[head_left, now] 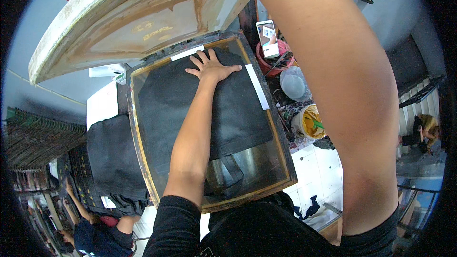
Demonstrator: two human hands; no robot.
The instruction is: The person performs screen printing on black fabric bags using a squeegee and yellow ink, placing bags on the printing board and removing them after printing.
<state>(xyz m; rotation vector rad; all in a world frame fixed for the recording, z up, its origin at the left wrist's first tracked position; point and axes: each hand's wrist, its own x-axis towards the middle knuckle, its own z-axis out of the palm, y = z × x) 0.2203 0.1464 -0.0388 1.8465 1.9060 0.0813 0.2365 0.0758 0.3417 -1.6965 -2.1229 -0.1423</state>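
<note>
My left hand (pixel 212 69) lies with spread fingers on a black cloth bag (pixel 162 100), near its far edge. The bag is spread over a glass-topped table with a wooden frame (pixel 280 150), and a strap handle (pixel 233 169) shows at its near end. White strips sit along the far side (pixel 187 53) and the right side (pixel 257 87) of the bag. Above the table's far end tilts a raised printing screen (pixel 114 26), its mesh stained brown with small yellow marks. My right arm (pixel 352 95) reaches up past the top edge, so its hand is out of sight.
To the table's right are a propped phone (pixel 267 39), a pink basin (pixel 266 69), a clear plastic tub (pixel 293 84) and a bucket of yellow paste (pixel 299 126) with a green tool. Stacked black bags (pixel 112 154) stand left. People sit lower left (pixel 102 238) and far right (pixel 428 131).
</note>
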